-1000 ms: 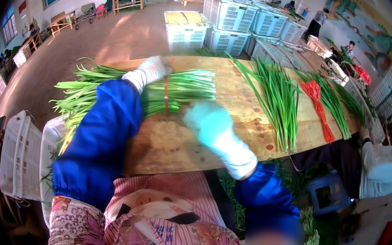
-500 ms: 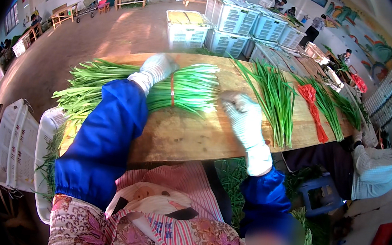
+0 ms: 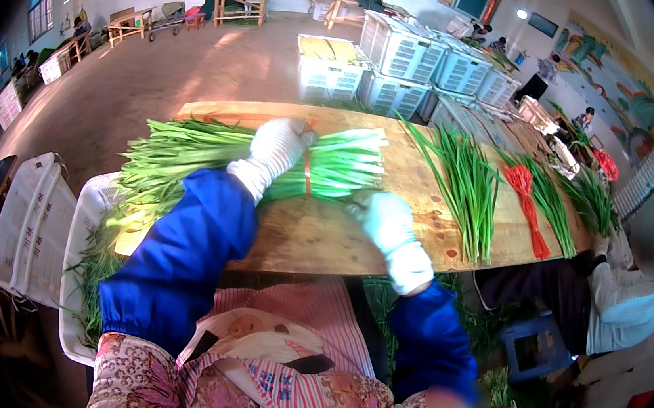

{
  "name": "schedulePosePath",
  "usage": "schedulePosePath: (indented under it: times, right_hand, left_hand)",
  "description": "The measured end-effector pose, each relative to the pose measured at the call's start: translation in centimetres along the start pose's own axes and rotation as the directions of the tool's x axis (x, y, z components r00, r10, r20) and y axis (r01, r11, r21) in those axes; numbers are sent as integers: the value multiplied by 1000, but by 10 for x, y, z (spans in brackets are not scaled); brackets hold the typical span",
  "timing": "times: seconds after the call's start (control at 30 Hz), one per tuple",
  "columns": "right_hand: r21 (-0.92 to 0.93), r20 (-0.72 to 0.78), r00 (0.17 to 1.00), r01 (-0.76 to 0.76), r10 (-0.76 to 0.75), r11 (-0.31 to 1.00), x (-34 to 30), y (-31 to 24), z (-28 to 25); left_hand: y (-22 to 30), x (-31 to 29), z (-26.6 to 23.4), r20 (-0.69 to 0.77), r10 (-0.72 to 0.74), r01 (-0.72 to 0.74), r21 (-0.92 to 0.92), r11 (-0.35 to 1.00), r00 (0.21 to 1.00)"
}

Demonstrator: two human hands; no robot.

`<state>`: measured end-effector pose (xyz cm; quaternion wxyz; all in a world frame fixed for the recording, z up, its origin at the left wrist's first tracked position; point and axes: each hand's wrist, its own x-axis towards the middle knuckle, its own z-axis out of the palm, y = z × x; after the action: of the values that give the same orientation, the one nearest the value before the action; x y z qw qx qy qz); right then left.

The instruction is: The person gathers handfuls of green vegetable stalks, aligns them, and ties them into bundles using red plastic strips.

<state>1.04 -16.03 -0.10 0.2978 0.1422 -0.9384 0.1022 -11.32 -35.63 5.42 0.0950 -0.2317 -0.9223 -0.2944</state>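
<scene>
A thick bundle of green garlic chives (image 3: 347,162) lies across the wooden board, its pale cut ends facing right. A red band (image 3: 308,172) circles it near those ends. My left hand (image 3: 275,149), in a striped white glove, is closed over the top of the bundle just left of the band, its fingertips partly hidden. My right hand (image 3: 386,220), gloved alike, is at the near right side of the bundle. Its fingers are smeared by motion, so I cannot tell whether they touch the stalks.
Loose chives (image 3: 464,190) and a hank of red ties (image 3: 524,205) lie to the right on the board (image 3: 323,239). A white basket (image 3: 82,258) stands at the left. A co-worker (image 3: 636,292) sits at the right by a blue stool (image 3: 535,349). Stacked crates (image 3: 403,49) stand beyond.
My right hand has moved left and nearer, to the near side of the bundle's cut ends. My left hand has shifted right along the bundle, up to the band. The view has tilted slightly.
</scene>
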Motion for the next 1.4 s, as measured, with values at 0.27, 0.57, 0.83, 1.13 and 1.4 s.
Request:
schedulePosePath:
  times: [0.27, 0.57, 0.83, 1.13, 1.4]
  right_hand:
    - [256, -201, 976, -33, 87, 966, 49, -50, -28]
    - [332, -338, 933, -6, 125, 943, 63, -78, 13]
    - [745, -4, 919, -261, 395, 614, 82, -78, 17]
    - [938, 56, 912, -188, 406, 292, 70, -78, 39]
    - [954, 97, 884, -213, 458, 209, -15, -94, 33]
  left_hand:
    - [15, -52, 2, -189, 283, -283, 27, 959, 940]
    - [-12, -56, 8, -271, 317, -341, -46, 939, 909]
    - [15, -70, -32, 172, 256, -303, 369, 878, 951]
    - [0, -78, 1, 13, 219, -176, 641, 747, 976]
    - [33, -76, -17, 307, 406, -495, 692, 526, 861]
